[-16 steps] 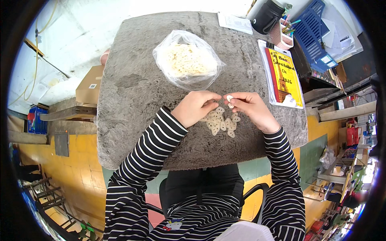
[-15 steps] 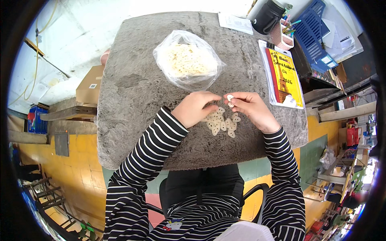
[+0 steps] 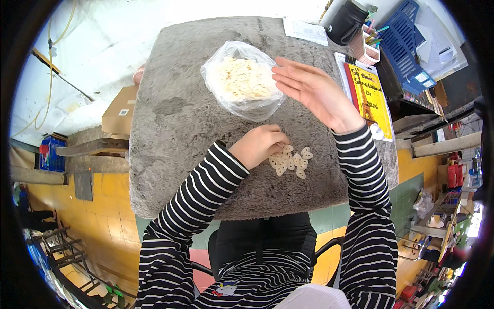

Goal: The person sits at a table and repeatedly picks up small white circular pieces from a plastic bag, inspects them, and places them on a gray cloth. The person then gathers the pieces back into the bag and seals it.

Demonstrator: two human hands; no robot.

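Note:
A small pile of flat, off-white pieces with dark holes (image 3: pixel 289 161) lies on the grey plush tabletop cover (image 3: pixel 180 139). My left hand (image 3: pixel 261 145) rests at the pile's left edge, its fingers curled down onto the pieces; what they pinch is hidden. Farther up, a clear plastic bag (image 3: pixel 215 95) stands with its mouth spread, filled with many similar pale pieces (image 3: pixel 247 78). My right hand (image 3: pixel 320 92) is raised at the bag's right side, its fingers stretched out toward the rim, and nothing shows in it.
Right of the bag lies a yellow and red booklet (image 3: pixel 370 98) in a clear sleeve. A pink pen basket (image 3: pixel 364 49), a black jug-like container (image 3: pixel 347 21), blue file racks (image 3: pixel 404 46) and white papers (image 3: pixel 305 31) stand along the far right. A cardboard box (image 3: pixel 118 110) sits left of the table.
My right hand has moved up and away from the pile to the bag's side, and the piece it pinched no longer shows. My left hand has lowered onto the pile, fingers curling in.

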